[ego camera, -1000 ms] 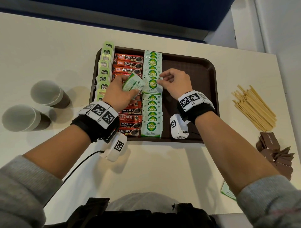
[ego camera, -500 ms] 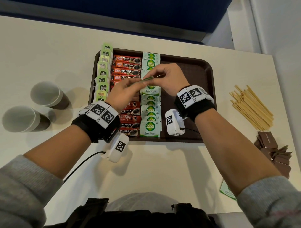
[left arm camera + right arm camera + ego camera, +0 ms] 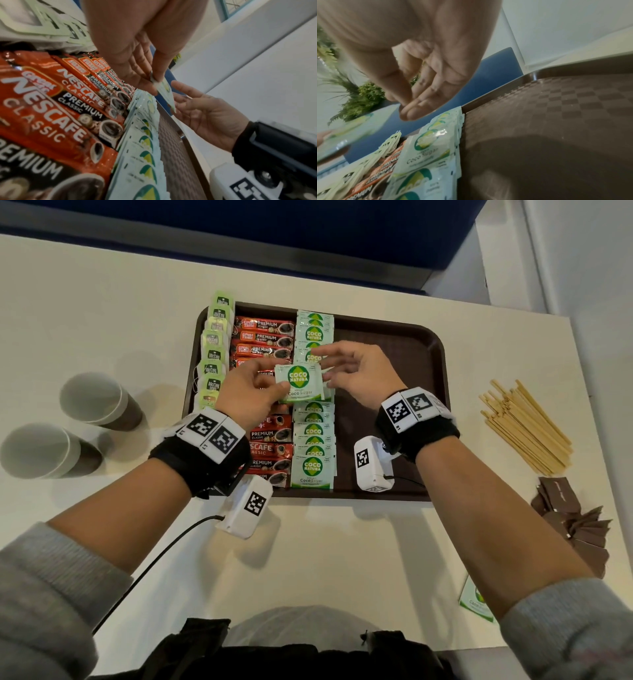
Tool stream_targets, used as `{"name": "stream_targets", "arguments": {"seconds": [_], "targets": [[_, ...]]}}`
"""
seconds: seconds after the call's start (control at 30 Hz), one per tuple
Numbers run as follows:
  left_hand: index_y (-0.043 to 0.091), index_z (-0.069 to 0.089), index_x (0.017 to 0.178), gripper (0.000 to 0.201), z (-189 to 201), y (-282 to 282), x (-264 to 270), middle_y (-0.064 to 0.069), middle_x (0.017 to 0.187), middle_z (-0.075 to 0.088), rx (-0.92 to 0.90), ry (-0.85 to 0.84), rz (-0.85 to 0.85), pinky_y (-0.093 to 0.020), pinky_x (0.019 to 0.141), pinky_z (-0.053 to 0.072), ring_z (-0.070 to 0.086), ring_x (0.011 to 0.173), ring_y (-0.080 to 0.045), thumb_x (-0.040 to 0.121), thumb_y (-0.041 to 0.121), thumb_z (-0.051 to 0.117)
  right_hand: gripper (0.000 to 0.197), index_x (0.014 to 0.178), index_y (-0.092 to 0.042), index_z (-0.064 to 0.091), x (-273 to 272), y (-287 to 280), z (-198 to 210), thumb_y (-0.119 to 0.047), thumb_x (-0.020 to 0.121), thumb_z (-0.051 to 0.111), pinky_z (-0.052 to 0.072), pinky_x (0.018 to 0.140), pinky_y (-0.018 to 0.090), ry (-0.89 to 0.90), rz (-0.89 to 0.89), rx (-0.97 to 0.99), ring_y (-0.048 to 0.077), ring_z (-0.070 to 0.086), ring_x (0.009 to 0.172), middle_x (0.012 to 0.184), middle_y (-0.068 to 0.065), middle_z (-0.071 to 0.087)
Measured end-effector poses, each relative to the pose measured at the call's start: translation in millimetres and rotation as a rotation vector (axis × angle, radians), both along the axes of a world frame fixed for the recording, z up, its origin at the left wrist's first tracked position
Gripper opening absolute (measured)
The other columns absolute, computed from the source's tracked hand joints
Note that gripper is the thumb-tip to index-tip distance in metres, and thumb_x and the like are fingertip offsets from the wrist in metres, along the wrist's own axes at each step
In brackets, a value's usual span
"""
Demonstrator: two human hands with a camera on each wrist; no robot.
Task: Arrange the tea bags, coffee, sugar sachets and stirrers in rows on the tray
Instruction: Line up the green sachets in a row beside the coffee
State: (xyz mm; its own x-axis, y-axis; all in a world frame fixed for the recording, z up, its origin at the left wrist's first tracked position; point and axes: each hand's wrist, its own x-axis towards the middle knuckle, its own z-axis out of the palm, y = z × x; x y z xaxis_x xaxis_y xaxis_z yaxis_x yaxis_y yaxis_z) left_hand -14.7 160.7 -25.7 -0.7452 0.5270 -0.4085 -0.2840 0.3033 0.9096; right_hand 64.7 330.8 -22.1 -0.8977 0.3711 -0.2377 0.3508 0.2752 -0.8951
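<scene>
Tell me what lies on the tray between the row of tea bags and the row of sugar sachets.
The row of red coffee sachets fills that stretch between the tea bags and the sugar sachets on the tray; the head view shows it best.

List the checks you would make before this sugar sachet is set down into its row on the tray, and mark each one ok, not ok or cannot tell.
1. Sachet held securely: ok. The left hand pinches the sugar sachet at its left edge.
2. Label facing up like the others: ok.
3. Right hand free to help: ok. It holds nothing and its fingers are loosely curled beside the sachet.
4. Gap in the sugar row to fill: cannot tell. The hands and the sachet cover the middle.
5. Bare tray space for more rows: ok. The right part is uncovered.
6. Stirrers on the tray: not ok. They lie on the table.
</scene>
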Motion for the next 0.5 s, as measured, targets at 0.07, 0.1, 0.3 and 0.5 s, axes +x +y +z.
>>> {"name": "stream_targets", "arguments": {"seconds": [0.07, 0.1, 0.3, 0.5], "targets": [[0.007, 0.054, 0.117, 0.032, 0, 2, 1, 0.003, 0.071, 0.063, -0.05, 0.057, -0.014, -0.04, 0.073, 0.058, 0.064, 0.069, -0.015, 0.087, 0.004, 0.064, 0.034, 0.112, -0.015, 0.065, 0, 0, 0, 0.003, 0.083, 0.063, 0.057, 0.08, 0.028, -0.038, 0.002, -0.075, 0.018, 0.067, 0.087, 0.09, 0.004, 0.066], [0.006, 0.054, 0.116, 0.032, -1, 3, 2, 0.001, 0.074, 0.063, -0.068, 0.075, -0.017, -0.043, 0.077, 0.057, 0.063, 0.071, -0.017, 0.086, 0.005, 0.065, 0.031, 0.109, -0.015, 0.066, 0, -1, -2, -0.001, 0.082, 0.067, 0.058, 0.08, 0.031, -0.047, 0.009, -0.074, 0.02, 0.067, 0.086, 0.085, 0.004, 0.064], [0.025, 0.058, 0.106, 0.023, -4, 6, 3, 0.004, 0.095, 0.067, -0.214, 0.234, -0.09, -0.04, 0.09, 0.052, 0.066, 0.094, -0.018, 0.086, 0.022, 0.066, 0.026, 0.088, -0.023, 0.069, 1, 5, -17, 0.0, 0.076, 0.073, 0.058, 0.08, 0.045, -0.057, -0.093, 0.006, 0.031, 0.064, 0.08, 0.08, 0.007, 0.059], [0.018, 0.059, 0.125, 0.036, -1, 8, 8, 0.001, 0.115, 0.066, -0.348, 0.377, -0.181, -0.019, 0.09, 0.038, 0.058, 0.11, -0.012, 0.09, 0.021, 0.059, 0.024, 0.092, -0.021, 0.068, 9, 5, -27, -0.003, 0.077, 0.072, 0.057, 0.083, 0.041, -0.12, -0.122, 0.065, 0.027, 0.064, 0.083, 0.079, 0.001, 0.059]]}}
